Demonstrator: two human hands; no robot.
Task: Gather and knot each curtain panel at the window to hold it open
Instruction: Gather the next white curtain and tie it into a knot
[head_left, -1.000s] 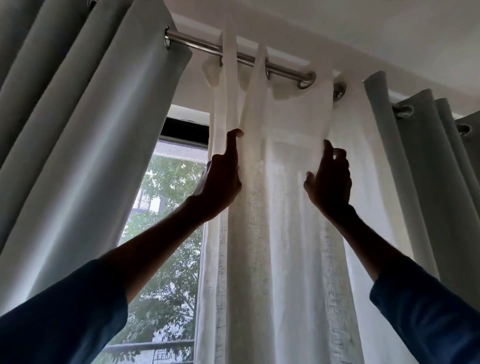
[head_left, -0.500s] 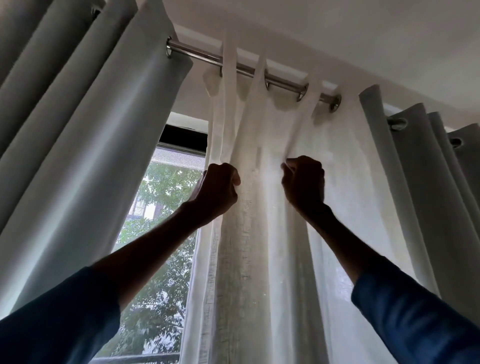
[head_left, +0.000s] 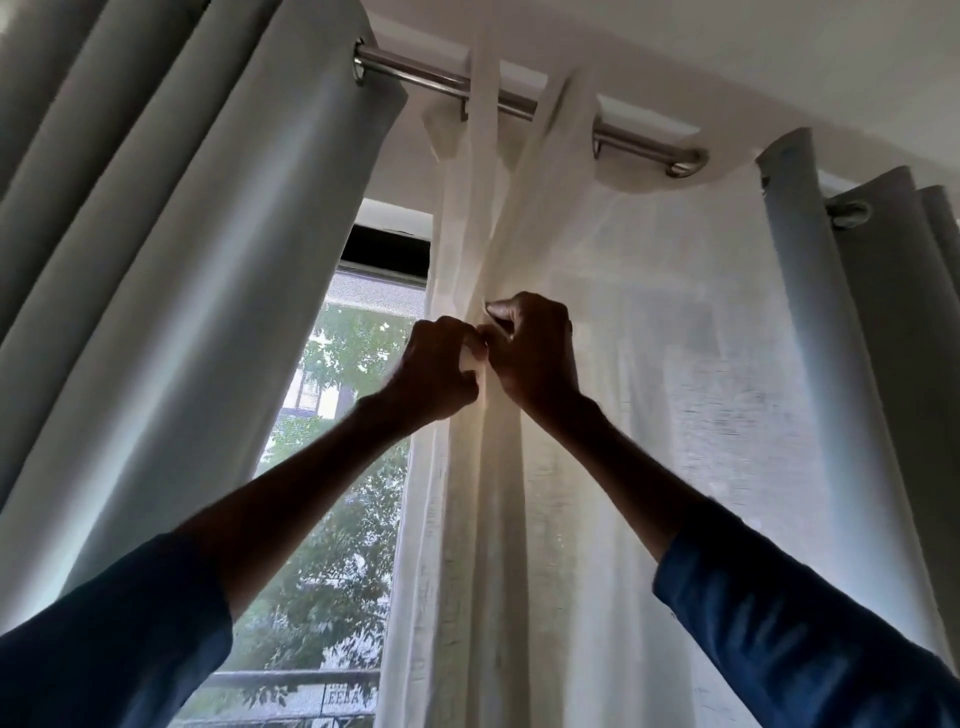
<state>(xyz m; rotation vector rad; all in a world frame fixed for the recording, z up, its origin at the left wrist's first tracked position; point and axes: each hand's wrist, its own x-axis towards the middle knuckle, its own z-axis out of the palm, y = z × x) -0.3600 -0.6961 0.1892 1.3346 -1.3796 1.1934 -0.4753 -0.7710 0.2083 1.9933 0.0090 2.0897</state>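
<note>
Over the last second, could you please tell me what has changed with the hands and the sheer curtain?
The left hand and right hand, open on the sheer curtain before, now grip it. The right hand swept left to meet the left, bunching the fabric. The grey curtains and the rod stayed as they were.

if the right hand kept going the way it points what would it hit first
The bunched sheer white curtain panel that the right hand grips, just above the left hand. Past the fabric, probably the window's dark upper frame; depth is unclear.

Two hands (head_left: 436, 374) (head_left: 535, 358), one sheer curtain (head_left: 649, 415), two grey curtains (head_left: 182, 260) (head_left: 872, 338), one rod (head_left: 431, 78), two sleeves (head_left: 104, 649) (head_left: 805, 623), one window (head_left: 337, 519)
</note>
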